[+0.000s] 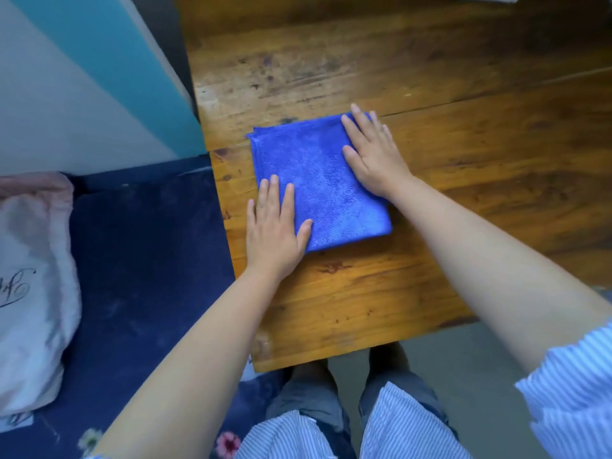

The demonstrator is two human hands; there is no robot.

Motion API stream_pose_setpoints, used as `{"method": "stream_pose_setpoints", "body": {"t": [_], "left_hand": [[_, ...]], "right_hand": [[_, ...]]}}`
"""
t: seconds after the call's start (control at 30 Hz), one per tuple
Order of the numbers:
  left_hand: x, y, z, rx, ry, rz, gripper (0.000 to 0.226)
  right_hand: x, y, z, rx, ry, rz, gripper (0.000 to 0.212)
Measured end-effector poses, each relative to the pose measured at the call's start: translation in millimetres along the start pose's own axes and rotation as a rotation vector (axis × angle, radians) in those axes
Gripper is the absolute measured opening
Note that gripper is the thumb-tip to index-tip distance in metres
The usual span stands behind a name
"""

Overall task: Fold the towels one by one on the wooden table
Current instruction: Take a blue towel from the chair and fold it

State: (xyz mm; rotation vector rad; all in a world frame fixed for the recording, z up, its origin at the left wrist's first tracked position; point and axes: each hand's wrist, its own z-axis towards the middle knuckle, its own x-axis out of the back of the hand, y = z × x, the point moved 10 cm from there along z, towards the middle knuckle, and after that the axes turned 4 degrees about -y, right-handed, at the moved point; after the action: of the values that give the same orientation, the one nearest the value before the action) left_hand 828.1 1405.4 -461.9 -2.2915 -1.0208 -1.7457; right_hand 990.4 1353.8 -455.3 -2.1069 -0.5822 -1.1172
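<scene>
A blue towel point(318, 180), folded into a small rectangle, lies flat on the wooden table point(463, 154) near its left edge. My left hand point(276, 226) rests flat on the towel's near left corner, fingers straight, partly on the wood. Over the far right part of the towel my right hand point(372, 154) presses down with straight, spread fingers. Neither hand grips the cloth.
Left of the table is a bed with a dark blue floral sheet point(142, 260) and a white and pink pillow point(29, 293). A teal and white wall point(82, 77) stands behind it. The table's near edge point(347, 352) is just in front of my legs.
</scene>
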Motion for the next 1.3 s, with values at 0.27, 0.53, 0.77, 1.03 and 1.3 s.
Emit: {"method": "stream_pose_setpoints", "body": {"t": [0.27,0.53,0.77,1.03,1.3], "left_hand": [[18.2,23.2,-24.1,-0.266,0.327,0.073,0.049],[4.0,38.9,-38.4,-0.125,0.285,0.060,0.043],[-2.6,30.5,-40.3,0.099,0.137,-0.112,0.052],[-1.7,26.1,-64.9,0.444,0.281,-0.277,0.048],[-4.6,-5.1,-145.9,0.566,0.451,-0.506,0.044]], "right_hand": [[15.5,-22.6,-84.4,0.379,0.367,-0.091,0.036],[-26.9,-30.0,-113.8,0.601,0.073,-0.394,0.029],[-31.4,-48.2,-101.6,0.609,-0.145,-0.798,0.023],[13.3,-52.1,-93.6,0.431,-0.223,-0.392,0.011],[33.6,-99.9,-130.5,0.586,-0.187,-0.180,0.037]]}}
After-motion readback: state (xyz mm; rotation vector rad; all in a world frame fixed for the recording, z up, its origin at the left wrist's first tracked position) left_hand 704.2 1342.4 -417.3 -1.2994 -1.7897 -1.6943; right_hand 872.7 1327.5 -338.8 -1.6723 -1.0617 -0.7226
